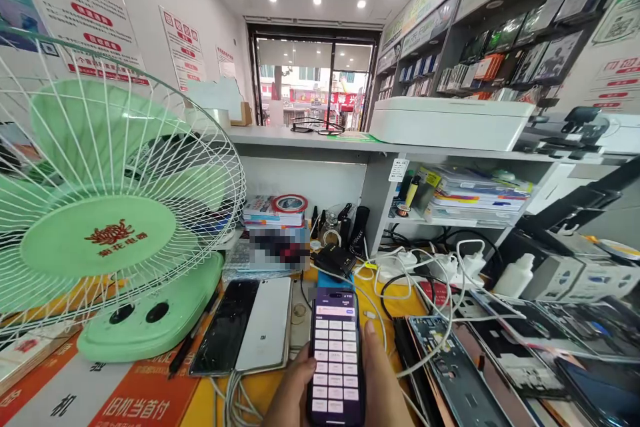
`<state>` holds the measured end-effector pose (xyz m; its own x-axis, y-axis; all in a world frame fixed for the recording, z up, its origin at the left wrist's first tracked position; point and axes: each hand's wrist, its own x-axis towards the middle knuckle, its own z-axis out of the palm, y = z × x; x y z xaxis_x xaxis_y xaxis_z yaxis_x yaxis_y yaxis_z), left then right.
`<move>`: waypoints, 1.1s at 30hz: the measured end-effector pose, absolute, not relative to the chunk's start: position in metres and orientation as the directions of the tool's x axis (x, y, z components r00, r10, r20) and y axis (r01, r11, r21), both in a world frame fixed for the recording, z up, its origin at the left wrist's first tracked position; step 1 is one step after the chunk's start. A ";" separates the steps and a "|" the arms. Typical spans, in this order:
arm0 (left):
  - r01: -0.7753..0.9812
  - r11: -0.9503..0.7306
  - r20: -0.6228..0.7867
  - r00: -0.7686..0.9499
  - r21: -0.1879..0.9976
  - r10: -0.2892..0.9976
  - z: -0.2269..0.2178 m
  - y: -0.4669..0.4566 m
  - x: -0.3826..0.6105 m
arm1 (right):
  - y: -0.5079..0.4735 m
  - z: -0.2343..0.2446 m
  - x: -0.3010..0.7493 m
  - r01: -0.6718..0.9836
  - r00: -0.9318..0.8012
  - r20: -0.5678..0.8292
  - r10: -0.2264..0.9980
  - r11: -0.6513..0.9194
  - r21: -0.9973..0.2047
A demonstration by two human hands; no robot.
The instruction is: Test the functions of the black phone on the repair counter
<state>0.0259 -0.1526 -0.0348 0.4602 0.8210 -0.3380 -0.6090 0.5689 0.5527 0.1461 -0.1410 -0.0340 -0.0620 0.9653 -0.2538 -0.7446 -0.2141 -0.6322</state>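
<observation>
Right now both hands grip a black smartphone (336,360) with a lit purple keypad: left hand (291,392) cupping one edge, right hand (384,383) along the other, thumb raised. Left of them, a slim white phone (264,324) lies against a glossy black phone (225,327); rightward, a grey-blue metal phone frame (457,373).

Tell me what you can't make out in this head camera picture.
Head view:
Pixelated patch on the desk: blurred, so what lies there can't be identified.
Keys on the phone: labels too small to read.
Left hand and right hand: wrists cut off by the bottom edge.
Desk area behind the green desk fan: hidden by its blades and base.
</observation>
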 end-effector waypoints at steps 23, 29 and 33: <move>-0.556 0.602 -0.370 0.480 0.573 0.795 -0.040 -0.155 0.026 | -0.149 -0.027 0.151 -0.573 0.071 -0.282 0.957 -0.192 -0.796; -0.527 0.612 -0.396 0.473 0.589 0.787 -0.035 -0.155 0.025 | -0.148 -0.023 0.148 -0.694 -0.052 -0.269 0.962 -0.228 -0.683; -0.525 0.595 -0.355 0.490 0.609 0.796 -0.035 -0.154 0.026 | -0.148 -0.018 0.147 -0.705 -0.056 -0.267 0.962 -0.227 -0.672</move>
<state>0.0256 -0.1541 -0.0351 0.4902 0.7961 -0.3549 -0.5246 0.5946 0.6093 0.1473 -0.1479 -0.0176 -0.0559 0.9620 -0.2671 -0.7052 -0.2274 -0.6715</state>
